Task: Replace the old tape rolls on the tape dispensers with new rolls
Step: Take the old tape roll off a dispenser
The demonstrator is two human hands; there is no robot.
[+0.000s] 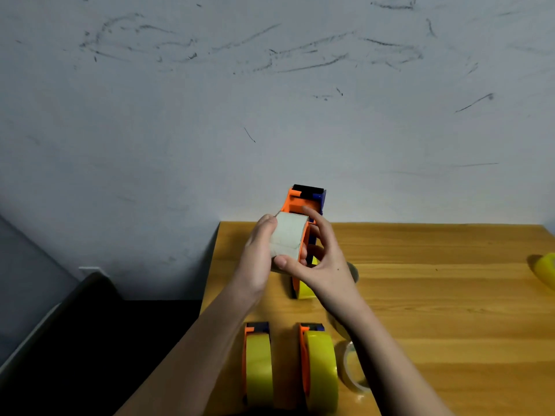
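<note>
Hands are holding a dispenser (303, 202) above the table (450, 295): left hand (259, 253) gripping the spent core (288, 237), right hand (324, 259) seemingly gripping the frame; core's axis running left-right, toward the left hand.

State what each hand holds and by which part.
The left hand grips the pale cardboard tape core round its outer face. The right hand holds the orange and blue plastic tape dispenser at its side.

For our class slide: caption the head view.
Both hands hold a dispenser with an empty core above the table.
</note>
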